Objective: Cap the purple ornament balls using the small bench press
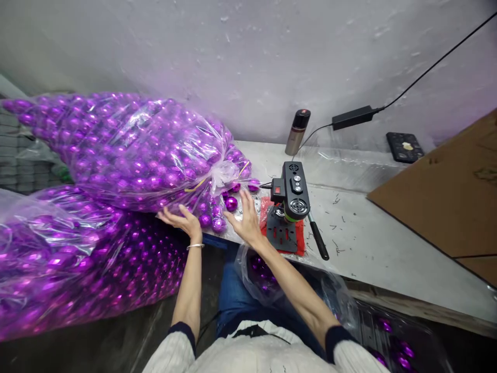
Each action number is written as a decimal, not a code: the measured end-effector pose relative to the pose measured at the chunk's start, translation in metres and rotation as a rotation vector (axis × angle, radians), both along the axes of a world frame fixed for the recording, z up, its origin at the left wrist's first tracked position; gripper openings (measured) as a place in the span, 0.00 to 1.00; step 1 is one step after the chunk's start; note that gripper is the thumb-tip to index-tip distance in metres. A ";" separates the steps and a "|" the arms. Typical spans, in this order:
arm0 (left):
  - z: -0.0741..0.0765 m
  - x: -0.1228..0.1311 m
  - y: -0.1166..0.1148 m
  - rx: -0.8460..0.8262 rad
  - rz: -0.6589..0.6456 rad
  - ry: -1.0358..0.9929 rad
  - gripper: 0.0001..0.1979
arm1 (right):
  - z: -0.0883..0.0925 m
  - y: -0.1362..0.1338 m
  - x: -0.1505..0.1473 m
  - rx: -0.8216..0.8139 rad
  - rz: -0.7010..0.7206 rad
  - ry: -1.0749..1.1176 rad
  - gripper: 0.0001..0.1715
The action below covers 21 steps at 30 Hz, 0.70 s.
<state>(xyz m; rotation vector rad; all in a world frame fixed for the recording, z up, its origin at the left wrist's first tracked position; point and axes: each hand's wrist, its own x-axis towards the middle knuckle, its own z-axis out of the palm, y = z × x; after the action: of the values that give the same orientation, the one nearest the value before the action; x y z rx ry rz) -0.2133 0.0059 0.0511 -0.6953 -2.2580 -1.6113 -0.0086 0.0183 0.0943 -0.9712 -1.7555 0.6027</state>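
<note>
Though apart, both hands (pixel 181 221) (pixel 247 221) outstretched.

You have one machine (pixel 297 186), with two hands (pixel 185 224) (pixel 248 224) and two big bags (pixel 135 150) (pixel 128 259) left of it, one bottle (pixel 296 137) behind, one box (pixel 446 197) right.

Big bag (pixel 135 150) sits left of our machine (pixel 296 189), second bag (pixel 128 264) nearer us on the left. Loose balls (pixel 231 203) lie on the table (pixel 349 228), by the big bag's neck. We've got the left hand (pixel 181 221) at its near side, right hand (pixel 247 220) between bag and machine. Cloth (pixel 300 238) under the machine, bottle (pixel 298 132) behind, then rightward: adapter (pixel 352 118), phone (pixel 399 142), cardboard (pixel 435 191). Wall (pixel 248 72) at the back.
</note>
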 end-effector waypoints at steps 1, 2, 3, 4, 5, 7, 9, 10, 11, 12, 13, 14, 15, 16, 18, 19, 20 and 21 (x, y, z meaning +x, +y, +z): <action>-0.007 -0.007 0.004 -0.011 0.041 -0.131 0.35 | 0.007 0.022 -0.019 -0.026 -0.015 -0.019 0.54; -0.013 -0.013 0.009 -0.029 0.051 -0.238 0.36 | 0.014 0.042 -0.038 -0.070 -0.028 -0.038 0.59; -0.018 -0.017 0.015 -0.044 0.041 -0.310 0.37 | 0.018 0.060 -0.056 -0.126 -0.030 -0.056 0.63; -0.021 -0.020 0.021 -0.055 0.019 -0.345 0.37 | 0.021 0.074 -0.071 -0.177 -0.017 -0.068 0.66; -0.022 -0.021 0.028 -0.064 -0.004 -0.351 0.38 | 0.022 0.084 -0.084 -0.214 0.011 -0.070 0.64; -0.021 -0.021 0.039 -0.084 -0.045 -0.336 0.38 | 0.018 0.094 -0.100 -0.242 0.095 -0.088 0.50; -0.017 -0.016 0.048 -0.117 -0.099 -0.349 0.38 | 0.011 0.091 -0.105 -0.224 0.107 -0.118 0.30; -0.015 -0.014 0.053 -0.134 -0.124 -0.363 0.38 | 0.007 0.087 -0.104 -0.205 0.092 -0.119 0.26; -0.012 -0.011 0.058 -0.146 -0.139 -0.374 0.38 | 0.003 0.083 -0.101 -0.185 0.070 -0.107 0.24; -0.010 -0.008 0.064 -0.157 -0.141 -0.379 0.38 | 0.001 0.077 -0.097 -0.164 0.048 -0.084 0.23; -0.009 -0.006 0.070 -0.170 -0.131 -0.376 0.38 | -0.001 0.073 -0.093 -0.147 0.032 -0.059 0.22; -0.007 -0.005 0.076 -0.189 -0.116 -0.371 0.38 | -0.002 0.068 -0.090 -0.134 0.024 -0.039 0.21; -0.005 -0.004 0.082 -0.212 -0.108 -0.363 0.37 | -0.002 0.064 -0.087 -0.129 0.022 -0.029 0.21; -0.003 -0.005 0.087 -0.233 -0.113 -0.352 0.35 | -0.002 0.061 -0.085 -0.131 0.023 -0.029 0.20; -0.001 -0.009 0.094 -0.261 -0.193 -0.292 0.32 | -0.003 0.056 -0.083 -0.148 0.035 -0.049 0.22; 0.000 -0.012 0.094 -0.269 -0.271 -0.235 0.31 | -0.004 0.054 -0.081 -0.161 0.041 -0.062 0.23; -0.001 -0.016 0.092 -0.281 -0.378 -0.158 0.31 | -0.006 0.052 -0.080 -0.173 0.048 -0.077 0.24; -0.002 -0.020 0.088 -0.288 -0.474 -0.086 0.31 | -0.009 0.050 -0.078 -0.184 0.055 -0.090 0.25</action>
<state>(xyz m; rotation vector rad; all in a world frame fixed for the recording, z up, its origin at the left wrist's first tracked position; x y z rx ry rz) -0.2335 0.0940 0.0492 -1.3439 -2.5538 -1.5329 -0.0868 0.0682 0.0856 -1.0938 -1.8354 0.7770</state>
